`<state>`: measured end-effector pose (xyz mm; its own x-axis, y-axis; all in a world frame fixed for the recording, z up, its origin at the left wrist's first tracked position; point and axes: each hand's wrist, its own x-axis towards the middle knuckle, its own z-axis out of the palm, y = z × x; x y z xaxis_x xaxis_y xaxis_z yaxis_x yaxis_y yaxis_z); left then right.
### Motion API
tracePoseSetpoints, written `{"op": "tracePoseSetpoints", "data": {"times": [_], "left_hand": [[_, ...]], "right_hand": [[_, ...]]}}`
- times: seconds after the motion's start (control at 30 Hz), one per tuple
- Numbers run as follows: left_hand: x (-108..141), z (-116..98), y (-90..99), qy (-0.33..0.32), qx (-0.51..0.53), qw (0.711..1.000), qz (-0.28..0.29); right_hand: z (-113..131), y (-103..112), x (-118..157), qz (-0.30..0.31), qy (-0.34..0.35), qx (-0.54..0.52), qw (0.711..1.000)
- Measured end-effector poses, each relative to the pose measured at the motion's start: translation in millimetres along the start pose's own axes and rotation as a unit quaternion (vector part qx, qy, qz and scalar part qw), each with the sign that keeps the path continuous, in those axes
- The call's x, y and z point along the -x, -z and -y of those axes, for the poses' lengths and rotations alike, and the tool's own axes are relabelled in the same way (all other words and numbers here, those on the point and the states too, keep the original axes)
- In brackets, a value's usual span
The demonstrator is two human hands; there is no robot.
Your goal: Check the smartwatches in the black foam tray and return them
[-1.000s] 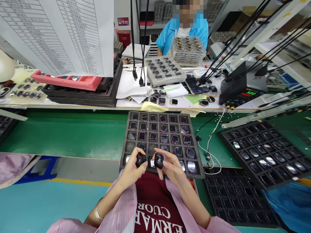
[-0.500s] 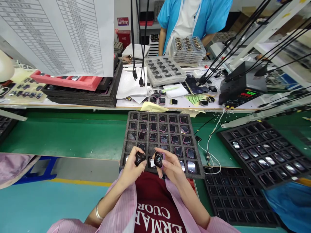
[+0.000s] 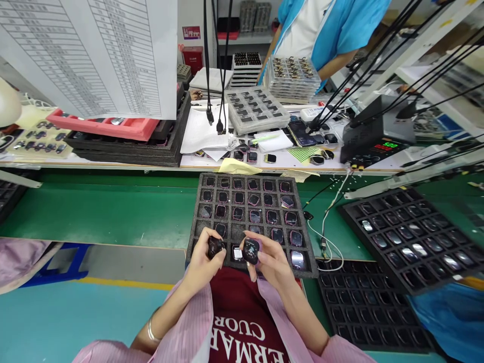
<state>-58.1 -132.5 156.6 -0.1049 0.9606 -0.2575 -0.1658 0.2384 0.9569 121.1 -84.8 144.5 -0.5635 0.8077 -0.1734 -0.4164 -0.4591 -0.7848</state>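
Between the thumb and fingers of my left hand (image 3: 204, 259) is a dark smartwatch body (image 3: 216, 247). My right hand (image 3: 270, 257) grips a second smartwatch body (image 3: 251, 250), its dark face turned up toward me and a purple edge showing. Both are held over the near rows of a grey foam tray (image 3: 230, 232), whose square compartments hold several watch bodies with purplish rims. One watch body with a bright white face (image 3: 237, 253) lies in the compartment between my hands. Parts of the tray's near rows are hidden by my hands.
Two more black trays of watch bodies, one tilted (image 3: 416, 242) and one lower (image 3: 374, 307), are at the right. A white cable (image 3: 333, 242) lies beside the foam tray. A power supply (image 3: 378, 136) stands on the shelf; cables (image 3: 210, 118) hang ahead. A person in blue (image 3: 340, 35) stands opposite.
My hands have moved slightly apart, the left one a little left and the right one a little right, each still holding its watch body. The person opposite has shifted right and leans.
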Motion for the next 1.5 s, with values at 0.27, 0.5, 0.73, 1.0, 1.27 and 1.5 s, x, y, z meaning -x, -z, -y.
{"op": "tracePoseSetpoints", "data": {"times": [0.27, 0.5, 0.73, 1.0, 1.27, 1.5], "left_hand": [[-8, 3, 12.1, 0.026, 0.061, 0.993, 0.095], [-7, 6, 13.9, 0.051, 0.111, 0.987, 0.102], [-7, 6, 10.4, 0.05, 0.115, 0.986, 0.109], [-7, 4, 9.5, 0.046, 0.11, 0.986, 0.113], [-11, 9, 0.3, -0.004, -0.035, 0.999, 0.018], [-10, 14, -4.3, 0.007, -0.054, 0.998, 0.028]], "right_hand": [[2, 2, -2, 0.015, -0.028, 0.048, 0.998], [-6, 8, -2, -0.036, 0.009, 0.083, 0.996], [-6, 7, 1, -0.043, 0.027, 0.078, 0.996], [-6, 3, 2, -0.061, 0.029, 0.092, 0.993], [-6, 2, -1, -0.017, 0.016, 0.052, 0.998], [-17, 4, -4, -0.004, 0.015, 0.032, 0.999]]}}
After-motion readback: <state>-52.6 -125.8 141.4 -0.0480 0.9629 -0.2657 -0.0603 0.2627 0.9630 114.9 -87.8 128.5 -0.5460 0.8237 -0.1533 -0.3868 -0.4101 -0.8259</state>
